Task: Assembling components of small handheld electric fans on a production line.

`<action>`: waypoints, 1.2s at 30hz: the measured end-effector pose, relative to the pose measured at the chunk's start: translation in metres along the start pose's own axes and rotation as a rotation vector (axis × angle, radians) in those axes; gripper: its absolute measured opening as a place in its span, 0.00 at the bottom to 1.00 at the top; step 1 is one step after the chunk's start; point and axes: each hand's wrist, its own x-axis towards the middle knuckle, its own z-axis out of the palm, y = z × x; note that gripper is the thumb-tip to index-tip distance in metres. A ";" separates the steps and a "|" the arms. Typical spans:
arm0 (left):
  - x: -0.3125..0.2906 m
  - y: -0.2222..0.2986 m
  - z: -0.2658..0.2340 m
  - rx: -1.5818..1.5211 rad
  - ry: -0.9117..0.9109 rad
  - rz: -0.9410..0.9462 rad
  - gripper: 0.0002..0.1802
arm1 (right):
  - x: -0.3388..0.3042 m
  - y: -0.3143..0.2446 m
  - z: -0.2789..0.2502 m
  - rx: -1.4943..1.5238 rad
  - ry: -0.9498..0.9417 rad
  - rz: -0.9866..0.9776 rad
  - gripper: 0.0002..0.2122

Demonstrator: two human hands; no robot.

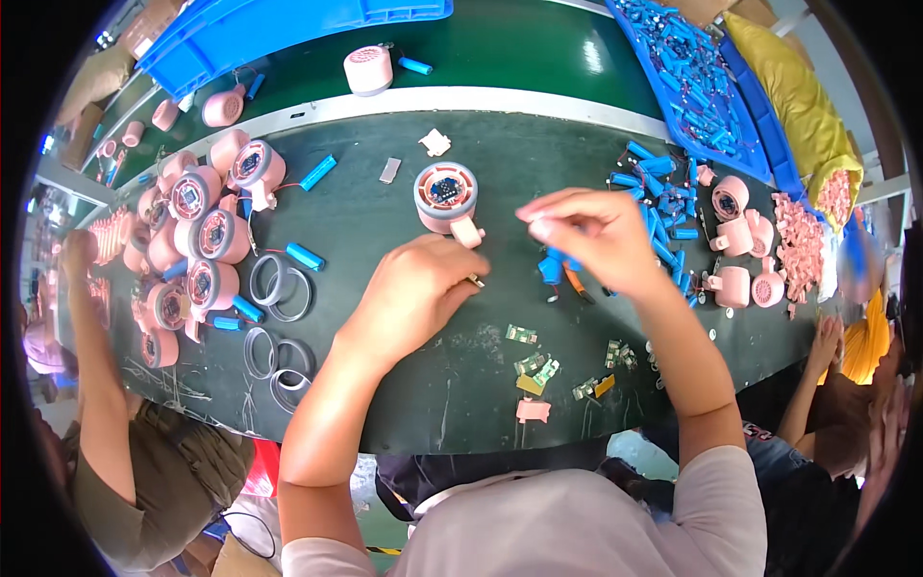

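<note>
A round pink fan housing (445,197) with a grey ring and a dark board inside stands on the table before me, its short handle toward me. Just below that handle is my left hand (419,288), its fingers pinched. A tiny pale piece (475,280) shows at the fingertips, too small to name. To the right of the housing my right hand (598,236) hovers with thumb and fingers drawn together; whatever they hold cannot be made out. Beneath it lie a blue battery cell (551,268) and an orange strip, partly covered by the hand.
Pink housings (213,234) and grey rings (281,287) crowd the left. Blue cells (660,197), more housings (733,236) and small pink parts (800,240) lie right. Several circuit boards (522,334) sit nearer. Blue trays (288,34) stand beyond; other people's arms (96,385) flank me.
</note>
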 end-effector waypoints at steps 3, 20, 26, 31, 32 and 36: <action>0.007 0.007 0.006 -0.238 0.154 -0.014 0.15 | 0.001 0.017 0.015 0.308 0.018 -0.039 0.05; 0.006 0.005 0.024 -1.010 0.332 -0.285 0.14 | 0.001 -0.004 0.027 -0.301 0.108 -0.235 0.08; 0.008 0.007 0.023 -1.000 0.359 -0.180 0.12 | 0.000 -0.007 0.033 -0.500 0.187 -0.413 0.04; 0.008 0.008 0.024 -0.934 0.336 -0.174 0.11 | 0.000 -0.021 0.033 -0.606 0.174 -0.439 0.04; 0.009 0.009 0.025 -0.914 0.367 -0.172 0.11 | 0.000 -0.023 0.034 -0.636 0.181 -0.458 0.05; 0.007 0.011 0.026 -0.860 0.367 -0.181 0.11 | 0.003 -0.016 0.035 -0.671 0.172 -0.574 0.06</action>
